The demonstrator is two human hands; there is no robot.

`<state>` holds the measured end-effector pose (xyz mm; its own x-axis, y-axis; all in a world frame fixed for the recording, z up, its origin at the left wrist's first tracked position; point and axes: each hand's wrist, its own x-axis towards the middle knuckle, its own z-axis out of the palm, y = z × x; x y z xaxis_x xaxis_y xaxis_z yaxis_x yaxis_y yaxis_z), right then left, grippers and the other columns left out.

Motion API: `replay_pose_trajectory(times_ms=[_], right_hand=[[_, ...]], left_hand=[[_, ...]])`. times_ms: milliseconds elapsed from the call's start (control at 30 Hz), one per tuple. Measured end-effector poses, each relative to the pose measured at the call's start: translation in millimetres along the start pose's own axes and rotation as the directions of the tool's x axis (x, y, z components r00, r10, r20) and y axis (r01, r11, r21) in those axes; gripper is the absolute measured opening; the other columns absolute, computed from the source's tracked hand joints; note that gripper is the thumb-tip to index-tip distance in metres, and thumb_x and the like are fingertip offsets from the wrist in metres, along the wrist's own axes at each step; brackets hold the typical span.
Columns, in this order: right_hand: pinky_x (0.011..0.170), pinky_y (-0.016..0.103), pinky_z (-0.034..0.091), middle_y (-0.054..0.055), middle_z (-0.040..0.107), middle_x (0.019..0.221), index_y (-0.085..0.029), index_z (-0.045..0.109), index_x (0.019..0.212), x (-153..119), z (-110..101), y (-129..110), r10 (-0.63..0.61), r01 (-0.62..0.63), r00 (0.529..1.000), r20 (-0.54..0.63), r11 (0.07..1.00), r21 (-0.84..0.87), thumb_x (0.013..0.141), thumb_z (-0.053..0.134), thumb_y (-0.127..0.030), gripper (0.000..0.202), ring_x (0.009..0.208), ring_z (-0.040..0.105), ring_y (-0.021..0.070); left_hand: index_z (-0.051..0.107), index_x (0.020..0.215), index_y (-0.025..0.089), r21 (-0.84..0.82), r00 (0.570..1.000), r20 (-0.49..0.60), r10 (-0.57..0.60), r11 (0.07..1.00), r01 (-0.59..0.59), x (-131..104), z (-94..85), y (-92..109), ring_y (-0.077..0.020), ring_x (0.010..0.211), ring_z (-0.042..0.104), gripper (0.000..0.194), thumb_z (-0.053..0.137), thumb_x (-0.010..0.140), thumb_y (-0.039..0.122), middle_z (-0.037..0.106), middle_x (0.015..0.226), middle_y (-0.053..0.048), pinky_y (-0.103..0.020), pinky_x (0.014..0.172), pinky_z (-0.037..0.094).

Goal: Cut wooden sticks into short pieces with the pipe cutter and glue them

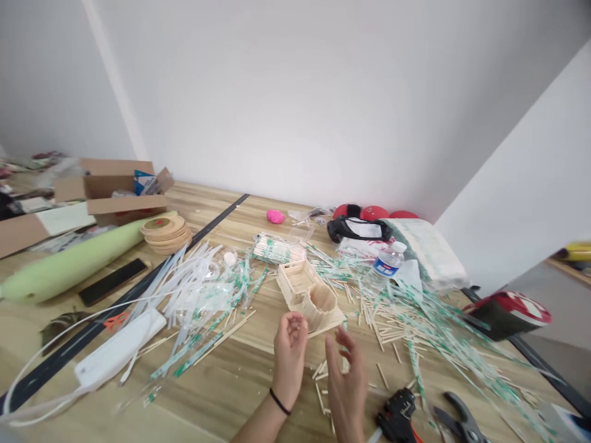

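Pale wooden sticks make up the small model point(319, 315), a shallow, slatted rectangular tray joined to a rounded, ridged cup on a flat base. It sits on the table point(231, 381) just beyond the fingertips of the person's left hand point(290, 352). That hand is half closed, fingers curled toward the thumb; whether something tiny is pinched there cannot be told. The right hand point(345, 384) is loosely open, fingers slightly bent, with nothing visible in its grasp.

Thin loose sticks point(369, 314) scatter beyond and to the right of the right hand, tangled with crinkled, clear wrappers point(455, 332) printed green. A black glue gun point(398, 413) and dark-handled cutters point(462, 419) lie just right of it. Farther out stands a clear plastic bottle point(389, 261) with a blue label. To the left hand's left lie a smooth white power strip point(120, 347), milky flexible strips point(191, 274) and a stack of round wooden discs point(166, 235). Streaky wood grain covers the tabletop, which meets a plain whitish wall point(277, 104) beyond both hands.
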<state>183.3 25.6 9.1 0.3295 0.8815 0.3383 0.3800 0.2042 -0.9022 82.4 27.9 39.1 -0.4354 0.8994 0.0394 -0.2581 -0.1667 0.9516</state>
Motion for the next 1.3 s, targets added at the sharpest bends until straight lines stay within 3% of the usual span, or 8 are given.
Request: replay_pose_trajectory(times_ms=[167, 333, 433, 567, 700, 967, 1133, 1300], right_hand=[[0.079, 0.037, 0.049, 0.011, 0.064, 0.110, -0.020, 0.060, 0.107, -24, -5, -14, 0.015, -0.041, 0.984, 0.179, 0.989, 0.144, 0.085, 0.049, -0.045, 0.035, 0.098, 0.060, 0.0271], [0.077, 0.033, 0.051, 0.008, 0.063, 0.112, -0.023, 0.059, 0.111, -42, -2, -15, -0.036, -0.051, 0.949, 0.312, 0.962, 0.268, 0.089, 0.044, -0.043, 0.034, 0.096, 0.062, 0.0240], [0.074, 0.031, 0.050, 0.007, 0.065, 0.099, -0.022, 0.062, 0.098, -47, -1, -18, -0.150, 0.048, 0.912, 0.382, 0.964, 0.262, 0.090, 0.044, -0.039, 0.026, 0.088, 0.062, 0.0213], [0.067, 0.027, 0.047, 0.004, 0.063, 0.079, -0.021, 0.060, 0.085, -51, 2, -25, -0.191, 0.090, 0.832, 0.520, 0.973, 0.214, 0.094, 0.039, -0.035, 0.027, 0.073, 0.059, 0.0178], [0.057, 0.024, 0.040, 0.000, 0.057, 0.062, -0.020, 0.055, 0.068, -51, 2, -18, -0.160, 0.139, 0.846, 0.509, 0.987, 0.080, 0.094, 0.037, -0.036, 0.035, 0.058, 0.055, 0.0146], [0.053, 0.022, 0.034, -0.003, 0.050, 0.054, -0.020, 0.051, 0.060, -39, -8, -4, -0.144, 0.162, 0.923, 0.358, 0.986, -0.022, 0.092, 0.042, -0.039, 0.039, 0.050, 0.049, 0.0117], [0.053, 0.022, 0.034, -0.004, 0.048, 0.053, -0.020, 0.050, 0.058, -37, -11, -5, -0.128, 0.142, 0.929, 0.347, 0.990, -0.014, 0.091, 0.042, -0.040, 0.039, 0.051, 0.048, 0.0116], [0.054, 0.022, 0.034, -0.003, 0.049, 0.053, -0.020, 0.050, 0.057, -36, -13, -7, -0.116, 0.131, 0.935, 0.336, 0.991, -0.023, 0.091, 0.043, -0.039, 0.040, 0.050, 0.048, 0.0117]], left_hand=[[0.065, 0.087, 0.021, 0.072, 0.998, 0.067, 0.014, 0.997, -0.019, -36, -3.6, 16, -0.0219, 0.083, 0.065, 0.017, 0.060, 0.082, 0.036, 0.069, 0.088, -0.008, -0.030, 0.076, 0.050], [0.063, 0.102, 0.022, 0.244, 0.981, 0.186, 0.063, 0.964, -0.108, -65, -23.8, 15, -0.0226, 0.093, 0.063, 0.024, 0.047, 0.089, 0.034, 0.068, 0.100, -0.010, -0.031, 0.084, 0.049], [0.060, 0.107, 0.021, 0.289, 0.969, 0.231, 0.088, 0.945, -0.155, -72, -40.5, 13, -0.0213, 0.095, 0.063, 0.025, 0.043, 0.091, 0.032, 0.068, 0.105, -0.010, -0.031, 0.084, 0.050], [0.059, 0.106, 0.023, 0.326, 0.982, 0.166, 0.094, 0.934, -0.145, -78, -62.3, 10, -0.0207, 0.097, 0.065, 0.024, 0.043, 0.091, 0.032, 0.069, 0.104, -0.008, -0.030, 0.084, 0.052], [0.056, 0.109, 0.023, 0.440, 0.987, 0.142, 0.073, 0.889, -0.129, -80, -84.7, 9, -0.0209, 0.101, 0.064, 0.024, 0.042, 0.091, 0.029, 0.068, 0.107, -0.008, -0.032, 0.086, 0.053], [0.044, 0.125, 0.023, 0.842, 0.978, 0.151, 0.143, 0.499, -0.204, -58, -137.9, 3, -0.0219, 0.121, 0.052, 0.035, 0.037, 0.091, 0.022, 0.058, 0.129, -0.010, -0.044, 0.100, 0.045], [0.036, 0.133, 0.018, 0.924, 0.962, 0.229, 0.147, 0.277, -0.263, -38, -166.1, -8, -0.0246, 0.133, 0.036, 0.042, 0.038, 0.092, 0.027, 0.045, 0.142, -0.014, -0.048, 0.105, 0.038], [0.036, 0.135, 0.017, 0.945, 0.949, 0.271, 0.159, 0.145, -0.294, -24, -173.6, -13, -0.0265, 0.136, 0.029, 0.046, 0.041, 0.091, 0.031, 0.043, 0.143, -0.013, -0.047, 0.105, 0.037]])
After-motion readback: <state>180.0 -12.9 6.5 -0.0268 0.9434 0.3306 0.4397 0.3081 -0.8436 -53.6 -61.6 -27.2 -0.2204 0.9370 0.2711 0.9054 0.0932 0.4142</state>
